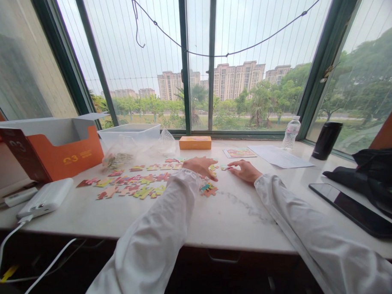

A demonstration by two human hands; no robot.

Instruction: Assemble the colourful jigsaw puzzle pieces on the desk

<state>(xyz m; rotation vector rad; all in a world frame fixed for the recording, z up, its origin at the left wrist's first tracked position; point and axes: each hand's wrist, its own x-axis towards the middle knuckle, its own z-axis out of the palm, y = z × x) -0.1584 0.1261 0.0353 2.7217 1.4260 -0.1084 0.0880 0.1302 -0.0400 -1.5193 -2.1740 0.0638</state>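
At the left of the frame, an open-topped orange box (72, 155) shows its pale lining; its floor is hidden. Beside it, a translucent bin (132, 135) stands under the window, and a clear bag (125, 152) in front of it holds a heap of pale bits (118, 161). A small orange box (195, 143) lies upper centre, its long side across the frame.

The puzzle pieces (144, 192) lie on the desk (238, 230) left of centre, in uneven rows whose long axes run left to right, rising slightly rightward. A cluster (209, 189) sits at the right end.

The left hand (200, 166) arches palm-down over the pieces, thumb and fingers parted. The right hand (243, 170) brings its fingertips to a small piece (224, 168) at centre; whether they pinch it is too small to tell.

White desk surface runs from the lowest row to the front edge, crossed by both sleeves (157, 231). At right, a dark tablet (351, 208) slants toward the lower right corner.
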